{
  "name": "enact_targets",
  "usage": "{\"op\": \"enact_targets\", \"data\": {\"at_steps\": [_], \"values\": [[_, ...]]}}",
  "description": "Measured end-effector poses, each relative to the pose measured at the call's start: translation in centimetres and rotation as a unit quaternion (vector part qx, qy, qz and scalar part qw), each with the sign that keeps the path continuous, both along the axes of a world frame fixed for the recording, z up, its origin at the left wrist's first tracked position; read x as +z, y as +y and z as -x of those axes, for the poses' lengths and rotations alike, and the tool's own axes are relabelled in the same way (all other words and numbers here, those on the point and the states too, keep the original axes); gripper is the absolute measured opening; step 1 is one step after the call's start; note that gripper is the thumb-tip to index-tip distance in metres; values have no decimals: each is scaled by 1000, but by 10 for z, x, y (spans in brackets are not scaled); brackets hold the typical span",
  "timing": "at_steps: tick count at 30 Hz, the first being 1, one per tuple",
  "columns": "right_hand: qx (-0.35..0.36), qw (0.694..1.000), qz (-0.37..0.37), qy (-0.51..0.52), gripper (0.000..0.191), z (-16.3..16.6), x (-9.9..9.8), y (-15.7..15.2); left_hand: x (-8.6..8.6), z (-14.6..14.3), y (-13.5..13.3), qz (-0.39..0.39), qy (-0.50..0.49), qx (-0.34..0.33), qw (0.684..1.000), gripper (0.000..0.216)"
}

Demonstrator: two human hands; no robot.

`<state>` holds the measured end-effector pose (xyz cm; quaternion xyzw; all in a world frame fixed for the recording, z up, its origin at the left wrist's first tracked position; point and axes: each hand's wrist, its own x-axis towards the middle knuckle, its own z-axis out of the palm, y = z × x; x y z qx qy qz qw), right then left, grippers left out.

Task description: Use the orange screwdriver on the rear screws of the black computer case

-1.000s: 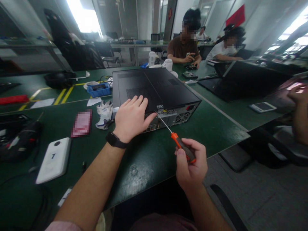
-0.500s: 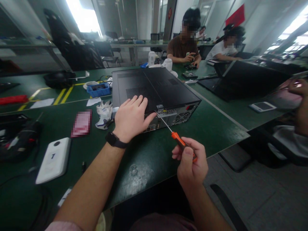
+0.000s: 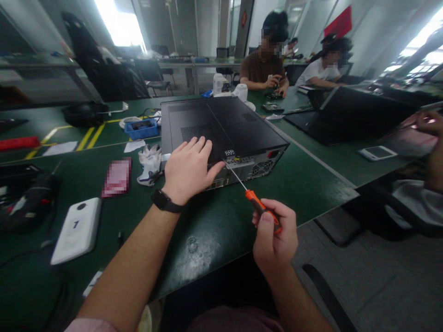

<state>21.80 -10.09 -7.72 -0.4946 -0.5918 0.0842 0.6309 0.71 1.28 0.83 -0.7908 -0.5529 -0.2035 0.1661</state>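
Note:
A black desktop computer case [image 3: 224,127] lies on its side on the green table [image 3: 214,226]. My left hand [image 3: 188,168] rests flat on the case's near corner, fingers stretched out, a black watch on the wrist. My right hand [image 3: 275,235] is closed round the orange handle of a screwdriver [image 3: 258,206]. The thin metal shaft runs up and left, and its tip touches the case's rear panel near the top edge, just right of my left thumb.
Left of the case lie white gloves [image 3: 150,161], a blue tray [image 3: 141,129], a white device [image 3: 76,229] and a dark tool [image 3: 27,203]. Two people sit at the far end. Another person's hand [image 3: 429,127] shows at the right, near a phone [image 3: 377,153] and open laptop [image 3: 346,113].
My right hand's fingers have shifted on the screwdriver handle, as in turning it. The tip stays at the same spot. My left hand has not moved.

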Motion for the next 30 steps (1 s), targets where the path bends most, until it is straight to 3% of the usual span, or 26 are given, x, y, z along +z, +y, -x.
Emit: {"op": "enact_targets", "data": {"at_steps": [6,13,21,30], "values": [[48,998,7,46,22,5,7,1,-1,0,0,-7,3,-1,1000,58],[1,1000,4,-1,28,1,6,-1,0,0,0,-4,5,-1,1000,58],[30,998,14,45,21,5,7,2,-1,0,1,-4,2,-1,1000,59],[44,998,-5,34,31,4,10,1,-1,0,0,-2,-1,1,1000,58]]}}
